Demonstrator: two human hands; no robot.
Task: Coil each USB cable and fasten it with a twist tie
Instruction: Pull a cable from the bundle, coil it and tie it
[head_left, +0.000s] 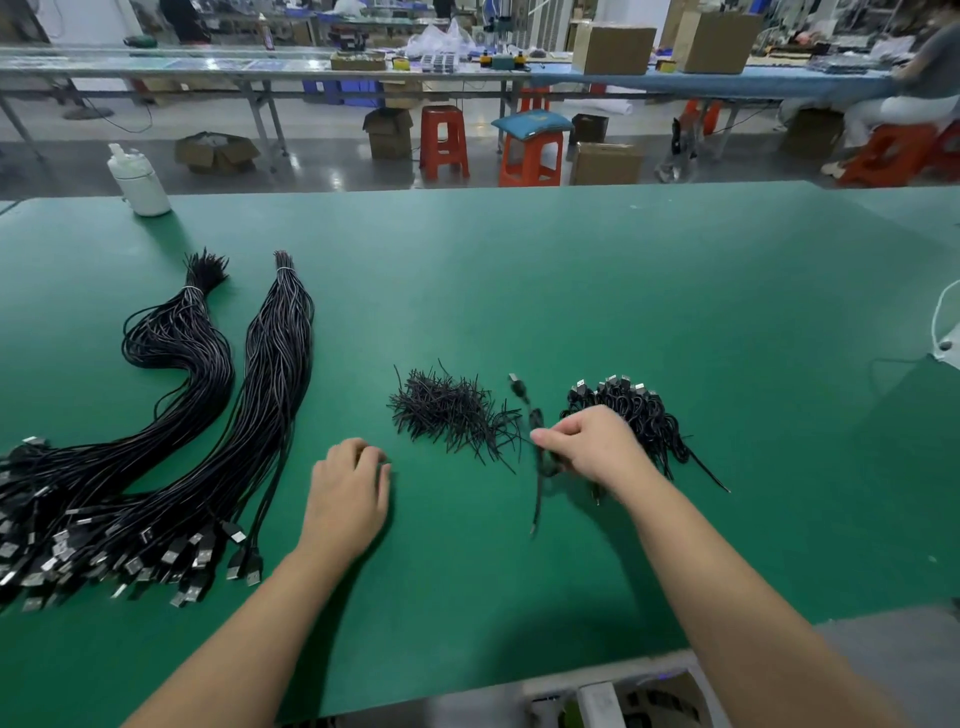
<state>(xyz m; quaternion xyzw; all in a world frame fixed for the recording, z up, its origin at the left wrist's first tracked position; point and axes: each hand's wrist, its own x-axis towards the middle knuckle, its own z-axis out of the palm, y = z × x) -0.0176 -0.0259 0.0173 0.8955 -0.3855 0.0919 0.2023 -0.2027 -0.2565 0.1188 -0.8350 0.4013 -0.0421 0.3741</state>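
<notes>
The right hand has its grip pinched on a coiled USB cable, centre-right on the green worktop, between the twist ties and finished coils. The left hand rests loosely curled, grasping nothing visible. The cable looks light, limp and springy, best pinched across its bundled middle.

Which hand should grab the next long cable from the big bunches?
Probably the left hand: it is empty and nearest the long black USB cable bundles. The right hand already holds a coiled black cable.

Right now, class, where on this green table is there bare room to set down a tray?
The far green table beyond the twist ties and coiled cables is bare, as is the near edge between the forearms. The left is crowded with uncoiled cable bundles.
</notes>
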